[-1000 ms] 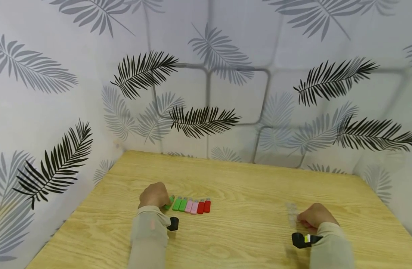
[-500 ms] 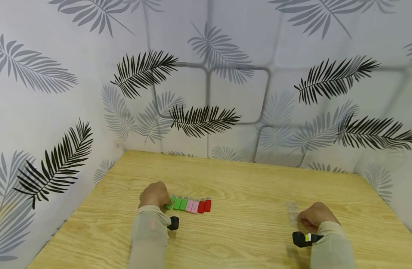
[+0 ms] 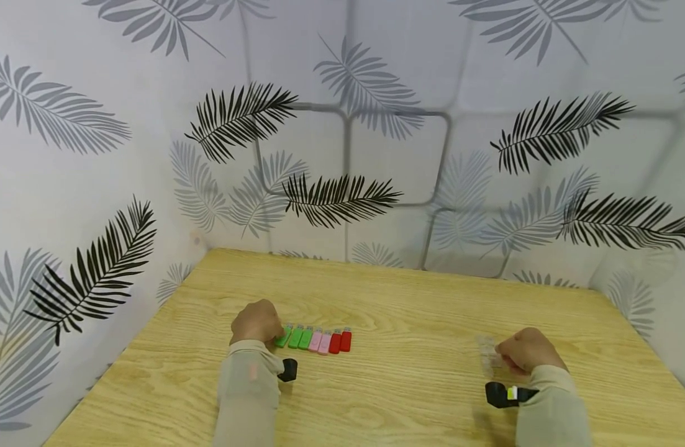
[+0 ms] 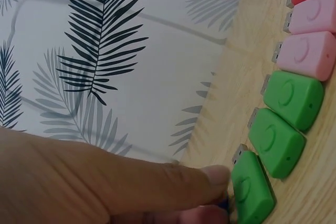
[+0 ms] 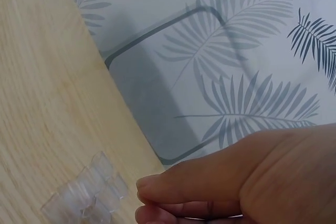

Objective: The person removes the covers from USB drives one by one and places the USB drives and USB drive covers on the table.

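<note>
Toward the table's left side, my left hand (image 3: 256,321) is at the end of a row of USB sticks. Nearest to its fingertips lies a green USB stick (image 4: 252,190). A sliver of a dark blue object (image 4: 224,204) shows between thumb and fingers; the rest is hidden. Two more green sticks, two pink USB sticks (image 4: 307,56) and two red USB sticks (image 3: 340,341) continue the row to the right. On the right, my right hand (image 3: 530,352) hovers with loosely bent fingers beside a small cluster of clear plastic pieces (image 5: 86,192). Nothing shows between its thumb and fingers.
The wooden table (image 3: 398,385) reaches back to a pale wall (image 3: 398,155) printed with leaves. Another wall (image 3: 68,205) rises along the left. A black wrist mount (image 3: 504,395) sticks out from the right sleeve, another mount (image 3: 289,370) from the left.
The leftmost green stick has turned from a steeper tilt into line with the row. My right hand has risen slightly; the left hand has barely moved.
</note>
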{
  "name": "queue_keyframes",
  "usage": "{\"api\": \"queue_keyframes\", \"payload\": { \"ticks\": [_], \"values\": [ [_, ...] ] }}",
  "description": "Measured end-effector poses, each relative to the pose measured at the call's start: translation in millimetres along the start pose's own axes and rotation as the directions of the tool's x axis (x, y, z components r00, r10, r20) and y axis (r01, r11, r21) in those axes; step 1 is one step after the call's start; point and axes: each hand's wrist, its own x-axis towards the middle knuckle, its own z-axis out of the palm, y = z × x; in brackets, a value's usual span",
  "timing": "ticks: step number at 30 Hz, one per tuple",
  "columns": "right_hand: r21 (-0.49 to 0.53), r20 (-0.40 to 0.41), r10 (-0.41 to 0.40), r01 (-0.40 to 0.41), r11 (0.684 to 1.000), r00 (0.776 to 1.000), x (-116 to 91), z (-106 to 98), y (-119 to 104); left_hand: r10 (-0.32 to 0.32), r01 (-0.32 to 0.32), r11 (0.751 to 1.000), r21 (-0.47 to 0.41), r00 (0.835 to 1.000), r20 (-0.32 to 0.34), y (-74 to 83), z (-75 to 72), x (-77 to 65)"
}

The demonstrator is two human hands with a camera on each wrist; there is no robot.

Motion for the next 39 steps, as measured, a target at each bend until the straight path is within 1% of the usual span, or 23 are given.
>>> {"api": "queue_keyframes", "payload": {
  "ticks": [4, 6, 11, 16, 20, 23, 26, 28, 30, 33, 36, 38, 39],
  "values": [
    [-0.011, -0.002, -0.026, 0.026, 1.0, 1.0, -2, -2, -8, -0.043, 0.042, 0.999, -0.011, 0.997, -0.063, -2.6, -0.6, 3.4],
    [-0.005, -0.005, -0.039, 0.039, 0.999, 0.999, -3, -3, -11, -0.07, 0.068, 0.997, -0.028, 0.994, -0.085, -5.6, -0.4, 5.1],
    [0.018, -0.018, -0.05, 0.05, 0.999, 0.999, -2, -5, -16, -0.122, 0.118, 0.991, -0.06, 0.989, -0.079, -16.7, -0.7, 7.3],
    [0.02, -0.029, -0.057, 0.057, 0.998, 0.998, -1, -6, -18, -0.118, 0.114, 0.992, -0.063, 0.991, -0.07, -24.4, -0.1, 10.4],
    [0.011, -0.041, -0.06, 0.06, 0.998, 0.997, -2, -6, -19, -0.116, 0.112, 0.991, -0.068, 0.992, -0.057, -25.2, 0.7, 11.4],
    [0.003, -0.054, -0.058, 0.058, 0.998, 0.997, -3, -6, -21, -0.101, 0.098, 0.992, -0.077, 0.994, -0.046, -24.7, 0.9, 10.8],
    [-0.028, -0.067, -0.056, 0.054, 0.998, 0.996, -4, -6, -23, -0.093, 0.088, 0.992, -0.087, 0.994, -0.051, -24.1, 0.3, 9.6],
    [-0.076, -0.08, -0.077, 0.071, 0.995, 0.994, -4, -7, -26, -0.092, 0.086, 0.991, -0.098, 0.994, -0.06, -22.9, -0.8, 8.7],
    [-0.127, -0.09, -0.11, 0.098, 0.987, 0.99, -5, -7, -29, -0.085, 0.077, 0.99, -0.119, 0.994, -0.071, -21.4, -2.2, 7.8],
    [-0.172, -0.098, -0.169, 0.15, 0.974, 0.981, -6, -5, -34, -0.049, 0.035, 0.986, -0.16, 0.995, -0.083, -17.9, -5.7, 6.1],
    [-0.17, -0.094, -0.204, 0.186, 0.968, 0.975, -8, -3, -39, 0.034, -0.057, 0.974, -0.221, 0.993, -0.109, -14.1, -9.3, 4.6],
    [-0.168, -0.088, -0.232, 0.216, 0.962, 0.969, -9, -1, -43, 0.103, -0.137, 0.957, -0.257, 0.985, -0.141, -9.8, -13.4, 1.9],
    [-0.172, -0.089, -0.256, 0.238, 0.956, 0.963, -9, 0, -45, 0.141, -0.182, 0.943, -0.278, 0.977, -0.161, -7.0, -15.8, 0.2]
  ]
}}
